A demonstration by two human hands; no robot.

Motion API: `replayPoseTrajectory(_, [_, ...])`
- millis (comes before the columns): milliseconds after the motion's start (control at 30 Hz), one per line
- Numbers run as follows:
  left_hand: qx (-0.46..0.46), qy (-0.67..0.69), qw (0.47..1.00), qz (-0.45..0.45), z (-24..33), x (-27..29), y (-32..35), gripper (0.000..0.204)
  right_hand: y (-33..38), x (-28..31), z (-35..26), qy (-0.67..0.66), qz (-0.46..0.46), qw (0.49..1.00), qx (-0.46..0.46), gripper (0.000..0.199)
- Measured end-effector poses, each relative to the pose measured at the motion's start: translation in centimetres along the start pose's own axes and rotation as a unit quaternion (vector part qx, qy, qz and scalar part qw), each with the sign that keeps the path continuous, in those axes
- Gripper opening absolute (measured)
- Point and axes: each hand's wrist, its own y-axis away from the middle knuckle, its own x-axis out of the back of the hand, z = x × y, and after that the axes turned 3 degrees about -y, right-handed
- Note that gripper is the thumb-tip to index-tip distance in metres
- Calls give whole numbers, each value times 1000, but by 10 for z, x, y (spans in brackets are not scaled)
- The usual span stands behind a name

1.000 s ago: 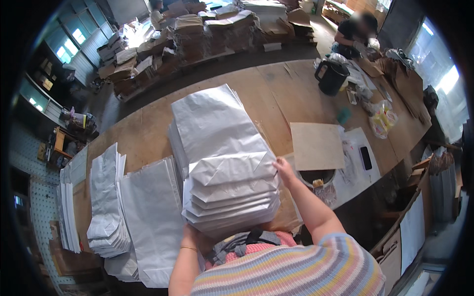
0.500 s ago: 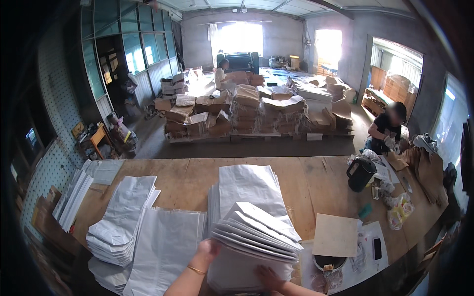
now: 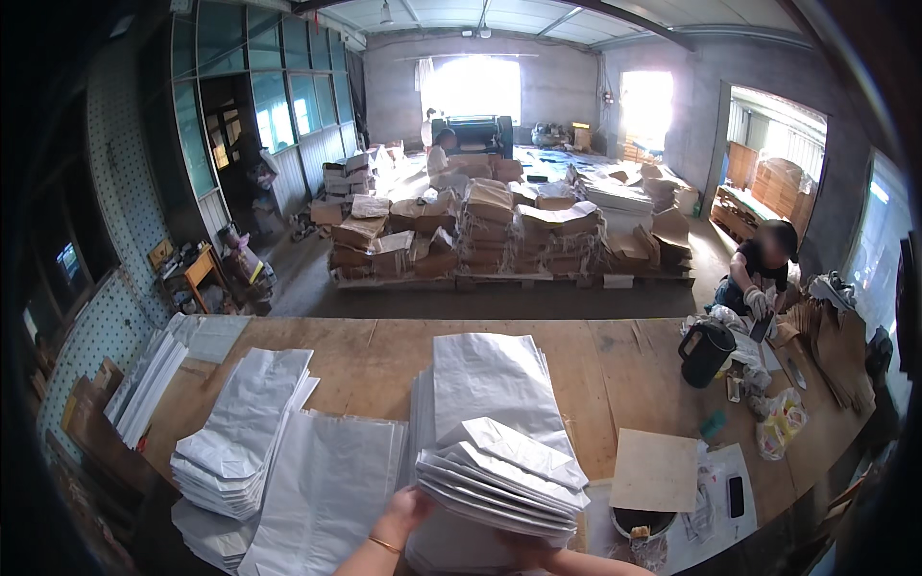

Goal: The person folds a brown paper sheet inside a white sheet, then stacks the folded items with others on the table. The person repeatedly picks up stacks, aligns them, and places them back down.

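Observation:
A thick bundle of white paper bags (image 3: 504, 470), their folded ends fanned toward me, lies across the tall pile in front of me. My left hand (image 3: 408, 509) pinches the bundle's left edge, fingers closed on it. Below the bundle's front edge is my right hand (image 3: 523, 549), its fingers mostly hidden under the bags. More flat white bags (image 3: 488, 379) stretch out behind the bundle. To the left lie a wide flat pile of white bags (image 3: 327, 480) and another pile with folded ends (image 3: 235, 432).
On the wooden table (image 3: 365, 336), right of me, a square board (image 3: 655, 470) partly covers a dark bucket (image 3: 645, 520) with a brush. A phone (image 3: 737, 496), a dark jug (image 3: 708, 352) and a plastic bag (image 3: 783, 422) lie beyond. A co-worker (image 3: 764, 264) sits at the far right.
The near end of the bundle is lifted slightly more, and my right hand has slid further beneath it. My left hand keeps its hold. The whole view has tilted a little.

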Motion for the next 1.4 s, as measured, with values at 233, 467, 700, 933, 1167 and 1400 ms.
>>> replayPoseTrajectory(233, [-10, -64, 998, -14, 0, 13, -4, 12, -10, 6, 14, -139, 43, 989, -28, 55])
replayPoseTrajectory(467, [-131, -505, 847, 100, -36, 134, -5, 23, -22, 78, 47, -291, -121, 947, -64, 41])
replayPoseTrajectory(700, [14, -378, 926, 6, -77, 112, 11, 25, -21, 58, 53, -225, -46, 968, -99, 46])
replayPoseTrajectory(933, [87, -330, 933, 113, -117, 148, -10, 13, 8, 37, 99, -3, -188, 976, -108, 69])
replayPoseTrajectory(1167, [-47, -426, 875, 227, -116, 120, 3, 7, 42, -34, 119, -22, -90, 978, -185, 68])
replayPoseTrajectory(1400, [-67, -353, 921, 149, -40, 30, 3, 17, 73, 51, 16, -285, -158, 940, -98, 32])
